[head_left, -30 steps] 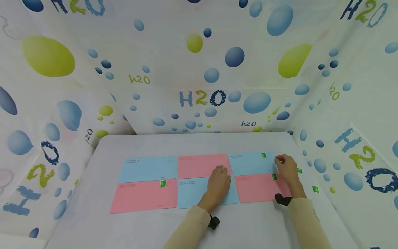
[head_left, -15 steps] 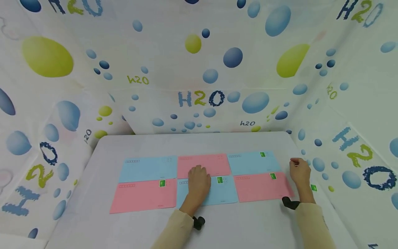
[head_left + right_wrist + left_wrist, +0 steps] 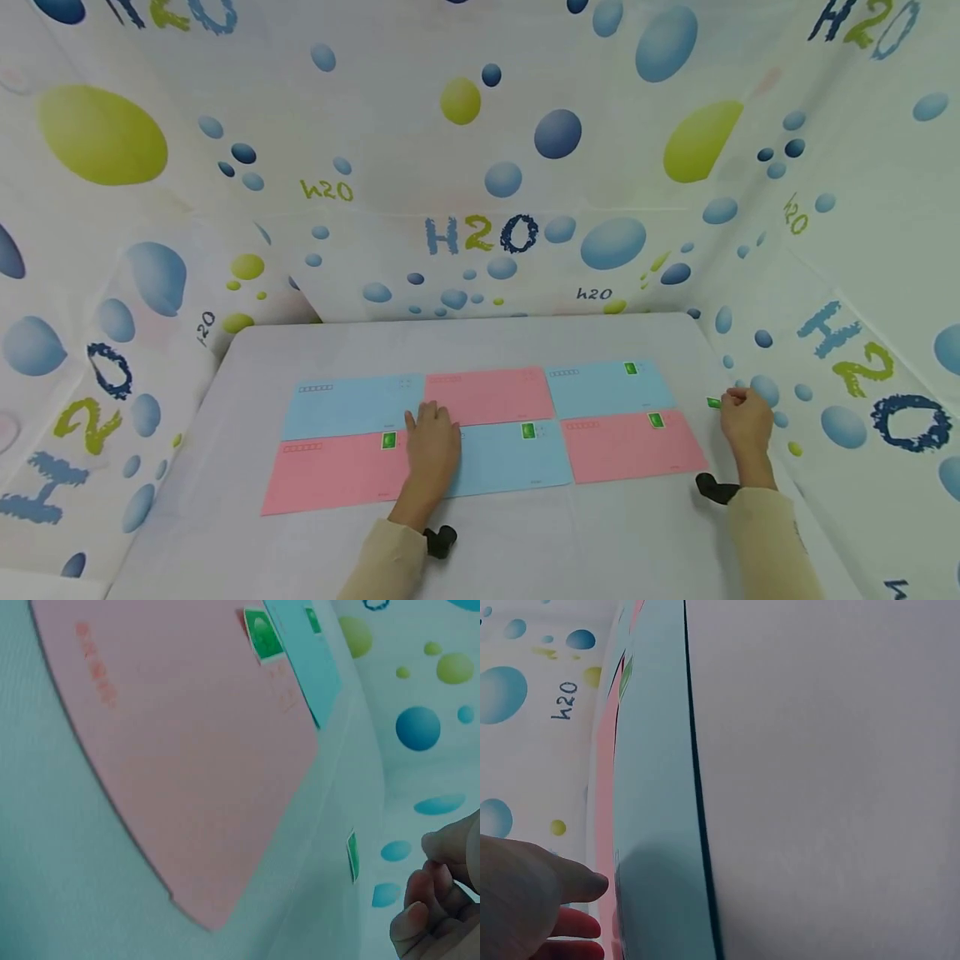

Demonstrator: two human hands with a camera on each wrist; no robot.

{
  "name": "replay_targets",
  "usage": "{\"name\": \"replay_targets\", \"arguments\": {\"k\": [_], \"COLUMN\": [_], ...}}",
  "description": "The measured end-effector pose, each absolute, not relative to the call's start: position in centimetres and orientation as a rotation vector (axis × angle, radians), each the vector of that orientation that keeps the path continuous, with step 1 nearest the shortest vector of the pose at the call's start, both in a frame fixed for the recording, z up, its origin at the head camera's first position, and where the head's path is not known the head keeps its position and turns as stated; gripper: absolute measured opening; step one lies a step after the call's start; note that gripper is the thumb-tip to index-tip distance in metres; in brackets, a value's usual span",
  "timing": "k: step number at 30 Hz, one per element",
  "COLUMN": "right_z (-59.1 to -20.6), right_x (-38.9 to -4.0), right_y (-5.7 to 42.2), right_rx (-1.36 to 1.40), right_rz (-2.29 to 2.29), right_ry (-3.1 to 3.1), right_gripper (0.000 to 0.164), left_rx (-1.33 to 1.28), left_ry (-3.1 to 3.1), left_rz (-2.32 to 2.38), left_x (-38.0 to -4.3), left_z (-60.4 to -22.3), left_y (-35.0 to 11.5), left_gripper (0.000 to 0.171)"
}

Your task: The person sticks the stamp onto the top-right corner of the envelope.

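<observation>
Pink and blue envelopes form two rows on a white table. My left hand (image 3: 429,454) rests over the front row, where the left pink envelope (image 3: 330,479) meets the middle blue envelope (image 3: 510,467), its fingertips reaching the back row. In the left wrist view, that hand's fingers (image 3: 581,881) extend loosely at the envelopes' side. Beyond the right end of the rows, my right hand (image 3: 748,425) has its fingers curled, the thumb close against them, with nothing visible in the grasp. A loose green stamp (image 3: 713,403) lies just left of its fingertips, apart from the fingers in the right wrist view.
Green stamps sit on the left pink envelope, the middle blue one, the right pink envelope (image 3: 622,450) and the back-right blue envelope (image 3: 600,396). The back-left blue envelope (image 3: 352,408) and back pink envelope (image 3: 487,392) show no stamp. Patterned sheets (image 3: 405,100) surround the table (image 3: 570,542).
My left hand has slid left across the envelopes, uncovering the middle blue one's stamp. My right hand has moved right, off the back-right envelope; its wrist and hand now cover the second loose stamp.
</observation>
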State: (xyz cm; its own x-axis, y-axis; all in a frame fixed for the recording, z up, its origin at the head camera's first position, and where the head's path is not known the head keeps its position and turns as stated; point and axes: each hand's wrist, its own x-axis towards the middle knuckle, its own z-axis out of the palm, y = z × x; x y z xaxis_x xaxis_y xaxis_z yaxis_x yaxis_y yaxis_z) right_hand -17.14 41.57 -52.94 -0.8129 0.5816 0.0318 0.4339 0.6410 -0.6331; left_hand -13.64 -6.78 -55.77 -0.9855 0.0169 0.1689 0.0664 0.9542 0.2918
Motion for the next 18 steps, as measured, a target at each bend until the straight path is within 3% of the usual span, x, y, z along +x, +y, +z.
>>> {"name": "replay_targets", "arguments": {"k": [18], "right_z": [-54.1], "right_x": [-18.2], "right_y": [42.7], "right_rx": [-0.988], "right_rz": [1.043], "right_ry": [-2.797], "right_gripper": [0.056], "left_rx": [0.015], "left_ry": [-2.947], "left_rz": [-0.453], "left_x": [-13.3], "left_z": [-55.6], "left_y": [-8.2], "left_gripper": [0.029]}}
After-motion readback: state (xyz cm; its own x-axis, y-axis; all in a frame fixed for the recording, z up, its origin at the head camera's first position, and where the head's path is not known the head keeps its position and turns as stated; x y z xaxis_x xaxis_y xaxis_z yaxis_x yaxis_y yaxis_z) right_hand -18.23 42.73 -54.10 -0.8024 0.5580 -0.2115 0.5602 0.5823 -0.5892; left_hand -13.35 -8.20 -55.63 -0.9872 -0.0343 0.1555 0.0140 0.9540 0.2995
